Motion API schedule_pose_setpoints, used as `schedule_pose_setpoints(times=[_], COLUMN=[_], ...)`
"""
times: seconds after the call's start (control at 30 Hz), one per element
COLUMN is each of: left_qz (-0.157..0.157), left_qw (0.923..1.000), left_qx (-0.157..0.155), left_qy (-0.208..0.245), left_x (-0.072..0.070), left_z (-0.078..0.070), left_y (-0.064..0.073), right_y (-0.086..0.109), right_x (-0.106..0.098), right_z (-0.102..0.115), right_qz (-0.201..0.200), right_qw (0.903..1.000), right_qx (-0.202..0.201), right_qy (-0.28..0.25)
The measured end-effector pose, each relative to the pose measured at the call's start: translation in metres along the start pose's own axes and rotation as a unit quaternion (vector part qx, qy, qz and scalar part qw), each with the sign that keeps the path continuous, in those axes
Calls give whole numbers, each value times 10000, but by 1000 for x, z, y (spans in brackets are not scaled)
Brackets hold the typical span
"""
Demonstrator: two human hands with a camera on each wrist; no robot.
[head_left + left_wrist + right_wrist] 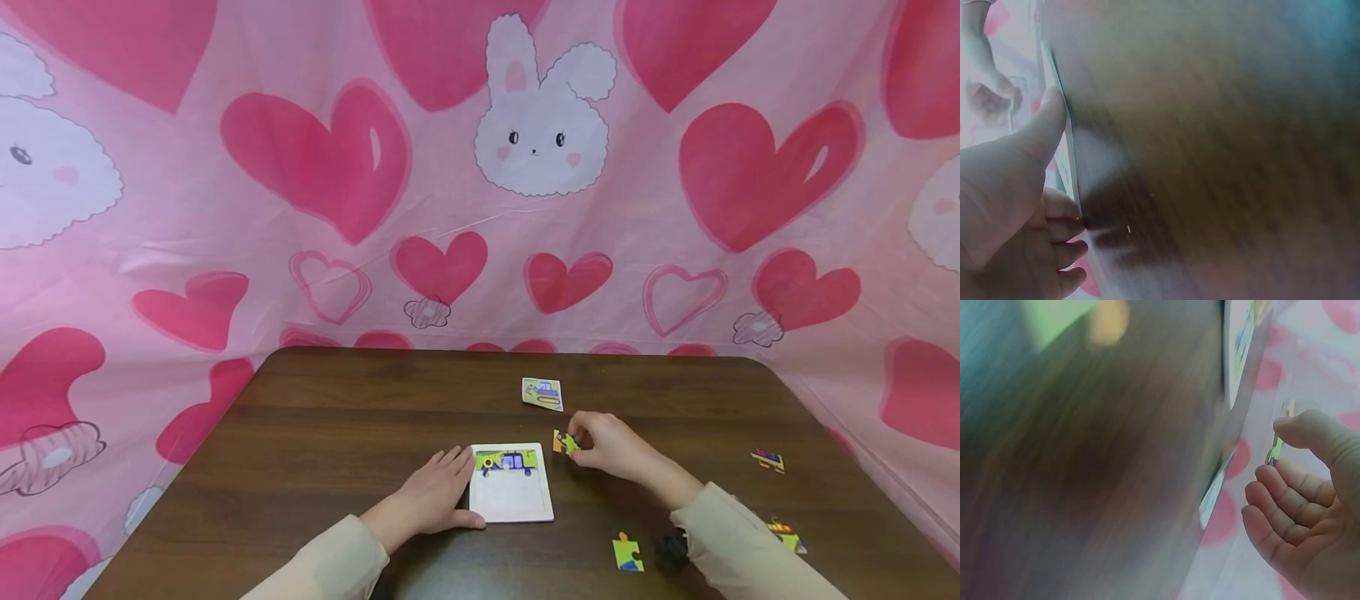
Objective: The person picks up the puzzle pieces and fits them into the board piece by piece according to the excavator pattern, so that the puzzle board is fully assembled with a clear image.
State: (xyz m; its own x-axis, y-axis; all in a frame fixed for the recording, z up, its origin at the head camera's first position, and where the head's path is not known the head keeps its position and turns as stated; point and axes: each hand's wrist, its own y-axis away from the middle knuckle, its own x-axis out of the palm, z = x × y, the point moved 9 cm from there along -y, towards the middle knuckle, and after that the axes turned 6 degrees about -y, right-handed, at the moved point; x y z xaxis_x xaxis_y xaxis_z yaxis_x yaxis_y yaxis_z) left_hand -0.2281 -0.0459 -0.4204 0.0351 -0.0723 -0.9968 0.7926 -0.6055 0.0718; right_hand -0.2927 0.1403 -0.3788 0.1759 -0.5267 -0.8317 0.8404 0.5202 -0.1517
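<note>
A white puzzle tray [512, 502] lies on the table, with joined pieces [513, 462] showing part of a vehicle along its top. My left hand [433, 493] rests at its left side, fingers extended and thumb by the lower corner; the left wrist view shows the thumb [1047, 128] against the tray's edge. Just beyond the tray's upper right corner, my right hand [618, 450] pinches a green and orange puzzle piece [561, 442] between thumb and fingers. Seen edge-on in the right wrist view, the piece [1277, 447] is raised off the table.
A small picture card [542, 394] of a vehicle lies behind the tray. One loose puzzle piece [627, 553] is at the front right; other pieces [768, 459] lie farther right, some [787, 537] partly behind the right sleeve. Pink heart-patterned cloth [480, 275] hangs behind the table.
</note>
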Motion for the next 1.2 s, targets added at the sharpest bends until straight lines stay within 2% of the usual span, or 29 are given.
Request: schedule_pose_setpoints(times=[0.33,0.53,0.77,1.0,1.2], left_qz=[36,-29,-91,-50,-20], left_qw=[10000,10000,9996,9998,9999], left_qx=[-26,-19,23,39,8], left_qy=[-19,-93,-266,-168,-153], left_x=[1,0,-1,-1,-2], left_z=[1,1,0,-1,-1], left_y=[-1,-1,-1,0,0], right_y=[-17,-25,-31,-34,-35], right_x=[32,57,78,85,87], right_z=[52,71,83,85,85], right_qz=[356,757,967,908,937], right_qw=[9972,9944,9898,9877,9874], right_qx=[-655,-732,-918,-1014,-1015], right_qy=[-15,87,501,773,769])
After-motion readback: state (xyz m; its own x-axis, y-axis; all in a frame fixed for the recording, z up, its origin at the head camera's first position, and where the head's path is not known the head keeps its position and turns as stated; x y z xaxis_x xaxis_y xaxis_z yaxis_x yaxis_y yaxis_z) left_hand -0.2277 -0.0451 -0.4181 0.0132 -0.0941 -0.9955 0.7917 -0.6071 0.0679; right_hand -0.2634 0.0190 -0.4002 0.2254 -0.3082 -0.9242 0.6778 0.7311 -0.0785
